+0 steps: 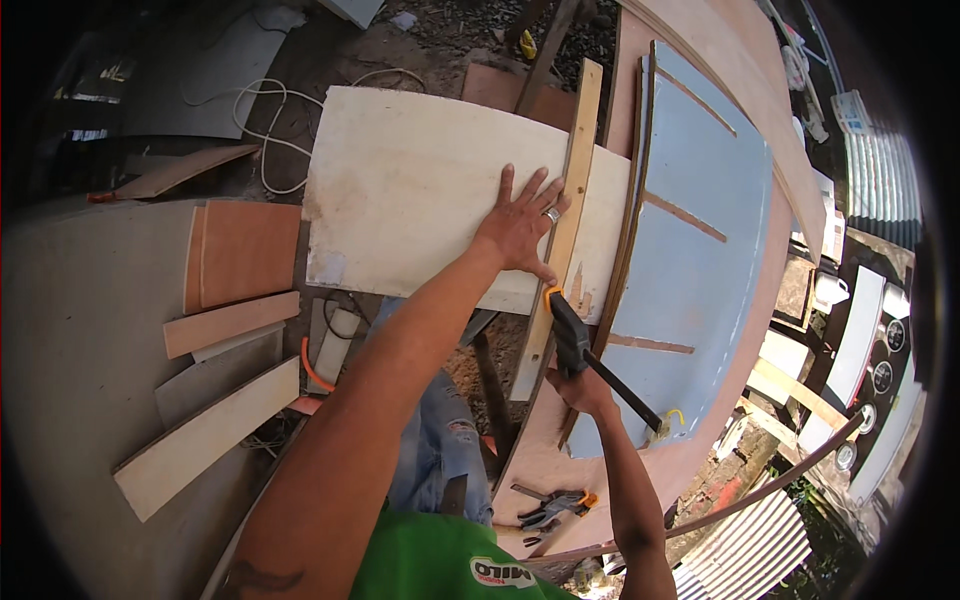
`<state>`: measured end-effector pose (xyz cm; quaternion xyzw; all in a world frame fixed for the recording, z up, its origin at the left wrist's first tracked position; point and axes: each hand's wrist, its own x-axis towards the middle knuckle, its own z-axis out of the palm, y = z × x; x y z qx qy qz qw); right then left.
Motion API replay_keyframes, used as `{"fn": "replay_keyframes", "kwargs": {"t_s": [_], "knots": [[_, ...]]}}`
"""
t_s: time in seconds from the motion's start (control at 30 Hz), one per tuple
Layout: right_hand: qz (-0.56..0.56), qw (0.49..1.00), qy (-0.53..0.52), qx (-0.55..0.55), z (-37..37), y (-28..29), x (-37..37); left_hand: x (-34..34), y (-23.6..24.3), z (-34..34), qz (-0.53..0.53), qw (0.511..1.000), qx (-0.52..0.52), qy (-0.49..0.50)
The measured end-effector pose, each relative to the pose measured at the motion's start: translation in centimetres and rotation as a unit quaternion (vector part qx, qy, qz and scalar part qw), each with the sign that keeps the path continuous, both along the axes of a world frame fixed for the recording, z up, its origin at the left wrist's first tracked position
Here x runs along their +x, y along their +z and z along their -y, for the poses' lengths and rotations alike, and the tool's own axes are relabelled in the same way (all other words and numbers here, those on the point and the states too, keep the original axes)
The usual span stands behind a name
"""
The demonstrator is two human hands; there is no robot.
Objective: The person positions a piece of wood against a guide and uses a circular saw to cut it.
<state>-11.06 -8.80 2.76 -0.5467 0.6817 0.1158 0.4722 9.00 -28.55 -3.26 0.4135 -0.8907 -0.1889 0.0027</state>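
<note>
My left hand [522,225] lies with its fingers spread on a cream-white board [420,190], its fingertips and thumb against a long wooden strip [578,165] that crosses the board. A ring is on one finger. My right hand [582,390] is wrapped round the grip of a black bar clamp [572,335] with an orange pad. The clamp's head is at the strip and the board's near edge, and its bar slants away to the lower right. Whether the jaws are tight cannot be made out. Beside the strip lies a pale blue panel [700,260] with brown slots.
Another black and orange clamp [550,508] rests on the reddish plywood [640,480]. Wood offcuts [215,430] lie to the left, near a white cord [265,130]. A curved rod [760,490] crosses at lower right, by corrugated sheets [750,550].
</note>
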Motion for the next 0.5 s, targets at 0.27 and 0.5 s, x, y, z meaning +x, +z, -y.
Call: {"fn": "replay_keyframes", "kwargs": {"t_s": [0.27,0.5], "knots": [[-0.001,1.000,-0.005,-0.014,0.2,0.3,0.2,-0.1,0.0,0.1,-0.006,1.000,0.014,0.000],[-0.006,0.998,-0.010,-0.060,0.7,0.6,0.6,-0.4,0.2,0.1,-0.008,1.000,0.026,0.001]]}}
